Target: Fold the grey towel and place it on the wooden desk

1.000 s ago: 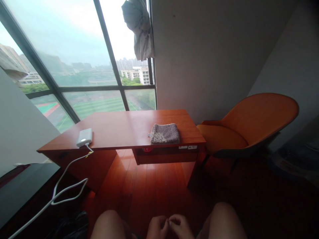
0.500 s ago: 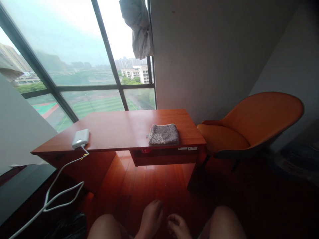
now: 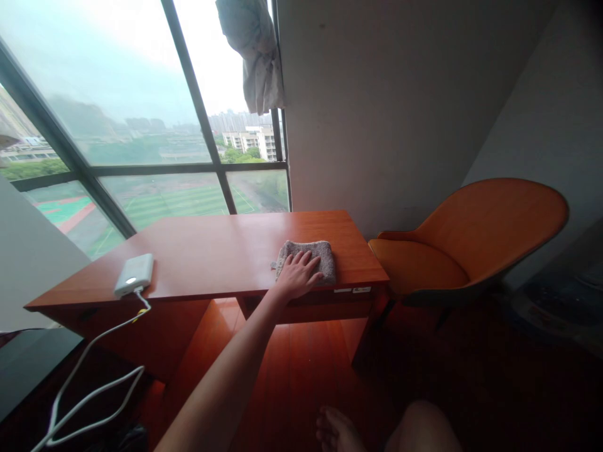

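Note:
A folded grey-brown towel point(image 3: 327, 254), patterned at its left end, lies near the front edge of the reddish-brown desk point(image 3: 211, 251). My left hand point(image 3: 299, 276) rests palm down on it, its fingers spread and nearly flat. The hand covers the towel's middle and front. Low in the view, my right hand point(image 3: 336, 430) hangs near my right knee, with its fingers loosely bent and apart. Nothing shows in it, though the bottom edge of the view cuts it off.
On the desk's left stands a white power bank point(image 3: 135, 274) with a white cable point(image 3: 89, 342) trailing down left. An orange chair point(image 3: 494, 232) stands right of the desk. Behind are a window point(image 3: 151, 125) and a tied-up curtain point(image 3: 259, 56). A dark-topped surface point(image 3: 38, 367) lies at lower left.
My left hand has reached up and forward from between my knees onto the towel. My right hand stays low. The view has shifted slightly, and the towel looks about where it was.

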Available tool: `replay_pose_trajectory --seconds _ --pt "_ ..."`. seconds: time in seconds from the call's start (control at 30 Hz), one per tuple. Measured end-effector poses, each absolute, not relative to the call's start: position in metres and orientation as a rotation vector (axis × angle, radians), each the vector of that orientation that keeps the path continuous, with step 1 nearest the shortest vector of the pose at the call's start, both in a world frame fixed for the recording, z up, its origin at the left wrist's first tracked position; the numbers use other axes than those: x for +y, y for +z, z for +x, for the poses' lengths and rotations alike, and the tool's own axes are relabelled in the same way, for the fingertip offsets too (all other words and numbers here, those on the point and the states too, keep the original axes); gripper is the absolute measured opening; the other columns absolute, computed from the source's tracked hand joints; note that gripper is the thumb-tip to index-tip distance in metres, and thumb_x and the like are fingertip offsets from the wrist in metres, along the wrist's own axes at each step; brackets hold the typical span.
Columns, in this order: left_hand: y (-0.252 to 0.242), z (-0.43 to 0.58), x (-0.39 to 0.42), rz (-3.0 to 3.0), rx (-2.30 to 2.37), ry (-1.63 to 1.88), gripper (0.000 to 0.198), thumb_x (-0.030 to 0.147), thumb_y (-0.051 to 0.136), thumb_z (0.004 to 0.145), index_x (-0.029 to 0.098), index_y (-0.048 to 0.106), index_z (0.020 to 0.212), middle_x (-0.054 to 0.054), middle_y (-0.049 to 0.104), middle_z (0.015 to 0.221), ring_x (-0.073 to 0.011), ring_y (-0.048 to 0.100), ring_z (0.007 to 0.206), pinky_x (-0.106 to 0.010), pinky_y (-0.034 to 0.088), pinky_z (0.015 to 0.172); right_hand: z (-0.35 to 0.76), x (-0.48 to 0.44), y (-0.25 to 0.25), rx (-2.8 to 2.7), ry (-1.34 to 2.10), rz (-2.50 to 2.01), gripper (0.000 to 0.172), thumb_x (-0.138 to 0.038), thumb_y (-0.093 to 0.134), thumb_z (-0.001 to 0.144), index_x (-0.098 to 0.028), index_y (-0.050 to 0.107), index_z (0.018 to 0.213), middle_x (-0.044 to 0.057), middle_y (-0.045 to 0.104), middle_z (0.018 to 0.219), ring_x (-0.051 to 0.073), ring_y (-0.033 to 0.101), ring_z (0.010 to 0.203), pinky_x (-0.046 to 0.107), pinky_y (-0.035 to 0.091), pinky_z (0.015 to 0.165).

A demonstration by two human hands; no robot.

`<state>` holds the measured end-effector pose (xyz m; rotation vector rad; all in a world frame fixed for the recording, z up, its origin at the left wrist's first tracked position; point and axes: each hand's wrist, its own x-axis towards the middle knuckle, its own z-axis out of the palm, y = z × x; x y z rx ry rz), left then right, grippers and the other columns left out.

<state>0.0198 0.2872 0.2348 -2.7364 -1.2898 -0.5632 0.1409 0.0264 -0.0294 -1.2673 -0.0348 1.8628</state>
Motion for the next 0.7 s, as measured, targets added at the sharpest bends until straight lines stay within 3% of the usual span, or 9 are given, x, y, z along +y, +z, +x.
replay_pose_trajectory --seconds 0.1,0.17,0.33,0.5,0.7 --pt "0.23 0.016 0.284 -2.761 -1.305 -0.374 0.084 0.068 0.052 0.077 0.024 0.031 0.146 -0.017 0.032 0.153 -0.0403 0.026 0.14 -0.061 0.02 0.109 0.145 0.052 -0.028 0.111 1.811 -1.146 0.048 -0.042 0.084 0.043 -0.019 0.065 0.081 0.006 0.074 0.078 0.018 0.07 0.074 0.027 0.052 0.063" --pt "0.231 0.012 0.276 -2.754 -1.283 -0.28 0.096 0.062 0.064 0.069 0.023 0.026 0.148 -0.018 0.028 0.155 -0.0412 0.024 0.14 -0.059 0.02 0.111 0.144 0.08 -0.025 0.105 1.711 -1.077 0.043 -0.036 0.084 0.043 -0.019 0.064 0.077 0.006 0.075 0.079 0.02 0.07 0.079 0.031 0.054 0.07" --pt "0.234 0.003 0.257 -2.743 -1.27 -0.253 0.085 0.032 0.065 0.072 0.029 0.026 0.147 -0.011 0.03 0.155 -0.0358 0.025 0.141 -0.056 0.021 0.112 0.131 0.163 -0.01 0.021 1.54 -0.977 0.038 -0.027 0.083 0.041 -0.021 0.06 0.071 0.003 0.073 0.075 0.019 0.068 0.076 0.034 0.054 0.074" --pt "0.231 -0.005 0.246 -2.77 -1.286 -0.289 0.085 0.029 0.062 0.072 0.031 0.024 0.148 -0.007 0.03 0.156 -0.0344 0.024 0.142 -0.056 0.02 0.113 0.13 0.21 0.009 -0.006 1.462 -0.849 0.023 -0.032 0.072 0.055 -0.026 0.056 0.069 -0.005 0.071 0.076 0.015 0.066 0.079 0.033 0.054 0.08" --pt "0.228 -0.002 0.244 -2.749 -1.319 -0.377 0.091 0.026 0.067 0.065 0.029 0.028 0.146 -0.008 0.032 0.155 -0.0343 0.024 0.141 -0.054 0.018 0.114 0.14 0.207 0.009 0.025 1.514 -0.921 0.016 -0.024 0.067 0.059 -0.025 0.054 0.069 -0.006 0.066 0.063 0.015 0.066 0.067 0.032 0.054 0.067"
